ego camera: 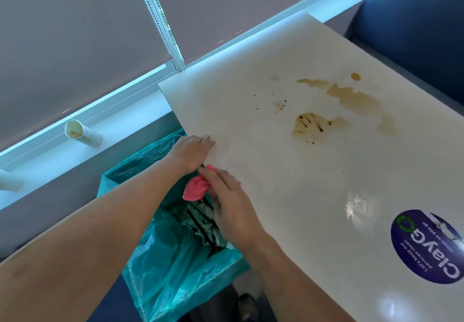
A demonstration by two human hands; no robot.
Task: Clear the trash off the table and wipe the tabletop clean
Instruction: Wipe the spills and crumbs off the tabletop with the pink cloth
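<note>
At the left edge of the white tabletop (288, 208), in the middle of the frame, my right hand (227, 203) grips a bunched pink cloth (195, 188). Its fingers are laid over the cloth, and a fold hangs past the edge, above the bin. I cannot tell where the thumb sits.

My left hand (192, 153) rests just above it on the same edge. Its fingers are loosely bent against the surface and hold nothing I can see. I judge it serves as a stop, so that whatever the cloth pushes goes over the side and does not scatter.

The bin (175, 271), lined with a teal bag, stands directly under that edge, which is why both hands work there. Crumpled trash (203, 221) lies inside it.

No loose trash shows on the tabletop, so the clearing looks done and the wiping barely begun. A brown spill (351, 98) spreads across the upper right of the frame, with a streaked smear (311, 126) below it and dark specks (280, 104) to its left. All of them are well apart from the cloth.

A purple round sticker (426, 249) sits at lower right. A paper cup (81, 133) lies tipped on the window sill (125, 118) at the left of the frame.
</note>
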